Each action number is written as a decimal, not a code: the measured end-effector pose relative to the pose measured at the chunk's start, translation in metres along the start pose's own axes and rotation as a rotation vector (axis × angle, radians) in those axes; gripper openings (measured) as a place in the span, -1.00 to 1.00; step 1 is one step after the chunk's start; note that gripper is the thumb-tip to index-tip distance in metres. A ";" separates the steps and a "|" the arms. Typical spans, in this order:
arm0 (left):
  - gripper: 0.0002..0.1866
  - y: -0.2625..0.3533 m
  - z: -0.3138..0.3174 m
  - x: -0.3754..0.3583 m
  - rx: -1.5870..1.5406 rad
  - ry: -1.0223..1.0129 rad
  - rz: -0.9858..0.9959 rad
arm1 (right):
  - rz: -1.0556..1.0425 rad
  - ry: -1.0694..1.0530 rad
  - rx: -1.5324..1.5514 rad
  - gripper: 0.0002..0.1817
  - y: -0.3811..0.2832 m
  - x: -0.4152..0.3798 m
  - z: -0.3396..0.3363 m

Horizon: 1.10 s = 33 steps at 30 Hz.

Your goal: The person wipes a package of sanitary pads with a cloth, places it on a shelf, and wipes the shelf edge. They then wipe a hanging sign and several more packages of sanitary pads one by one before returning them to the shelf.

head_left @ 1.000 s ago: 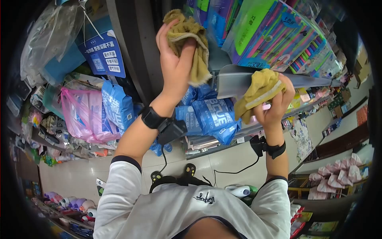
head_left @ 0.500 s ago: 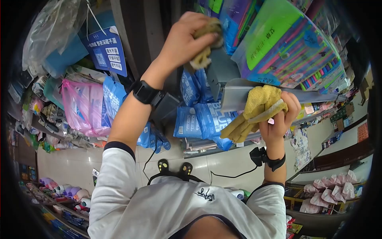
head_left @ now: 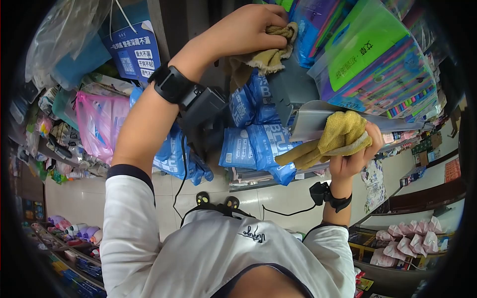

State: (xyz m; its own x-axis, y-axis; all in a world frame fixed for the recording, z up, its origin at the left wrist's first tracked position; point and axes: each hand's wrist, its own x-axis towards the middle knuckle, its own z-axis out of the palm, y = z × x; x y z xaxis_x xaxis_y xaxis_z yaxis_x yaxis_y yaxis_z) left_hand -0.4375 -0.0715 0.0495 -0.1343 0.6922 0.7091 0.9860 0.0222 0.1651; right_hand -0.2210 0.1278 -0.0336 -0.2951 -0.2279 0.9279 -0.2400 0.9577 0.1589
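Observation:
My left hand point(head_left: 251, 30) is closed on a yellow-brown cloth point(head_left: 271, 58) at the grey shelf part point(head_left: 293, 85), left of the colourful packages. My right hand point(head_left: 355, 151) grips a second yellow cloth point(head_left: 340, 134), which hangs to the left over the clear shelf edge strip point(head_left: 309, 121). Blue packets point(head_left: 258, 144) lie below and between the two hands. Just behind the strip stands a large pack with a green label point(head_left: 360, 54).
A pink plastic bag point(head_left: 102, 124) and a blue hanging sign point(head_left: 135, 52) are at the left. A black cable point(head_left: 184, 174) runs from my left wrist. Pink packages point(head_left: 405, 238) fill a shelf at the lower right, and bottles point(head_left: 84, 232) stand at the lower left.
My left hand has moved slightly up and to the right with its cloth. My right hand and its cloth have shifted a little to the right. The view has shifted somewhat.

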 end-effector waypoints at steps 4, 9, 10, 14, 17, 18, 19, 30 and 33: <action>-0.77 0.018 -0.016 0.001 -0.035 -0.129 -0.068 | 0.016 0.005 -0.005 -0.69 0.000 -0.003 0.001; -0.76 0.035 -0.018 -0.019 -0.196 -0.099 -0.004 | 0.030 0.007 0.006 -0.64 0.003 -0.007 0.003; -0.77 0.026 -0.016 -0.019 -0.132 -0.061 0.035 | 0.032 0.004 0.003 -0.64 0.003 -0.007 0.003; -0.80 -0.003 -0.008 -0.006 0.109 0.000 -0.083 | 0.036 0.001 0.019 -0.63 0.002 -0.008 0.003; -0.84 0.015 -0.012 0.000 0.201 0.005 -0.025 | 0.044 0.008 0.027 -0.63 0.001 -0.007 0.005; -0.82 0.020 -0.011 -0.001 0.220 0.035 0.052 | 0.051 0.014 0.029 -0.63 0.001 -0.007 0.005; -0.82 0.025 -0.009 -0.004 0.222 0.037 0.052 | 0.049 0.016 0.029 -0.63 0.000 -0.007 0.005; -0.75 0.039 -0.008 -0.014 -0.097 -0.004 -0.157 | 0.048 0.030 0.042 -0.59 0.003 -0.010 0.006; -0.76 0.038 -0.018 -0.004 -0.209 -0.040 -0.398 | 0.069 0.020 0.043 -0.60 -0.002 -0.008 0.005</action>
State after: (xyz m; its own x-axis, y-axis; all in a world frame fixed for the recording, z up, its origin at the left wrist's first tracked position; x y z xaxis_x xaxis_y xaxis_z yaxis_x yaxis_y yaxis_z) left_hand -0.4018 -0.0866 0.0654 -0.4914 0.6864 0.5360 0.8167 0.1494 0.5574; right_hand -0.2226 0.1270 -0.0427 -0.2935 -0.1572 0.9429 -0.2597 0.9624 0.0797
